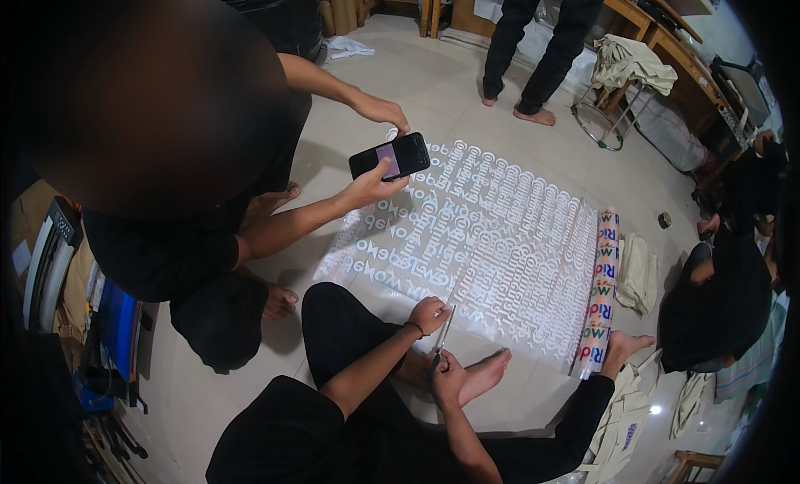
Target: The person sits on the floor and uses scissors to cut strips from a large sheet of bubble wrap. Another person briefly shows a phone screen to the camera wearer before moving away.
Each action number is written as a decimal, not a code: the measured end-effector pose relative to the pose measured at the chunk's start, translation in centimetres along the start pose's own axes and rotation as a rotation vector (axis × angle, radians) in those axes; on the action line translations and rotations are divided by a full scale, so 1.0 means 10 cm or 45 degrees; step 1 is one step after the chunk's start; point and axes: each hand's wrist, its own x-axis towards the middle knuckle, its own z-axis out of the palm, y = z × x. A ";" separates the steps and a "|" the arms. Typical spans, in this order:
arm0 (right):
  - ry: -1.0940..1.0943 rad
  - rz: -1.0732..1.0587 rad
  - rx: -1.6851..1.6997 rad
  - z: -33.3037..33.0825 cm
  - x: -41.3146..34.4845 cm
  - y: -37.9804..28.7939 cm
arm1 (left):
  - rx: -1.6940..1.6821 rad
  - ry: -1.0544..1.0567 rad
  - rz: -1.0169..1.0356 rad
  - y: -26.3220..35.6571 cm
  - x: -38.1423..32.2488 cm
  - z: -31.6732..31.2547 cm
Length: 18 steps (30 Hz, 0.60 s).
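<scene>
A large transparent film sheet [500, 259] with rows of mirrored white lettering lies on the floor before me. At its near edge, my left hand [430, 316] has its fingers curled, apparently pinching the film beside a thin metal blade. My right hand [449, 376] grips the dark handle of this slim cutting tool, seemingly scissors [444, 340], whose blade points away from me at the film's edge. The rest of the sheet is wound into a roll [601, 290] with coloured lettering at the right. My fingers partly hide the handle.
At left, a crouching person holds a smartphone [390, 156] over the film. Another person's legs [544, 40] stand beyond it, near a stool [600, 125] piled with cream fabric. Folded cream fabric [637, 275] lies right of the roll. Someone in black is at the far right.
</scene>
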 end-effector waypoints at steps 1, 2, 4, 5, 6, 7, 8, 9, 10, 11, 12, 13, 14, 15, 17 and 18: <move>-0.002 0.005 0.001 0.01 0.01 0.03 | 0.002 -0.010 -0.007 0.00 0.00 0.00; -0.004 0.010 0.003 0.01 0.01 0.07 | -0.001 -0.005 -0.002 0.01 0.00 0.01; 0.004 -0.018 0.001 0.02 0.02 0.11 | -0.004 0.005 0.007 0.00 0.00 0.01; 0.009 -0.033 0.000 0.03 0.02 0.13 | -0.006 0.002 0.006 0.00 0.00 0.01; 0.008 -0.032 -0.019 0.02 0.02 0.12 | -0.009 -0.002 0.004 0.00 0.00 0.01; 0.008 -0.032 -0.039 0.02 0.02 0.12 | -0.011 -0.006 0.003 0.00 0.00 0.00; 0.008 -0.032 -0.058 0.02 0.02 0.11 | -0.009 -0.004 0.000 0.00 0.00 0.00; 0.011 -0.033 -0.044 0.02 0.02 0.12 | -0.007 -0.003 -0.001 0.01 0.01 0.01; 0.014 -0.034 -0.029 0.02 0.03 0.13 | -0.006 -0.002 -0.002 0.01 0.01 0.01; 0.017 -0.035 -0.014 0.02 0.03 0.14 | -0.002 0.000 0.007 0.02 0.02 0.01; 0.016 -0.033 -0.021 0.02 0.02 0.10 | 0.004 0.004 0.012 0.01 0.01 0.01; 0.015 -0.031 -0.027 0.01 0.01 0.07 | 0.010 0.007 0.018 0.00 0.01 0.01; 0.015 -0.030 -0.034 0.00 0.01 0.03 | 0.011 0.005 0.016 -0.01 0.01 0.01; 0.018 -0.033 -0.043 -0.01 0.01 0.02 | 0.010 0.001 0.016 -0.01 0.01 0.01; 0.024 -0.041 -0.063 -0.02 0.01 0.00 | 0.006 0.010 0.018 -0.01 0.00 0.02; 0.017 -0.026 -0.068 -0.02 0.01 0.01 | 0.002 0.023 0.020 -0.01 0.00 0.03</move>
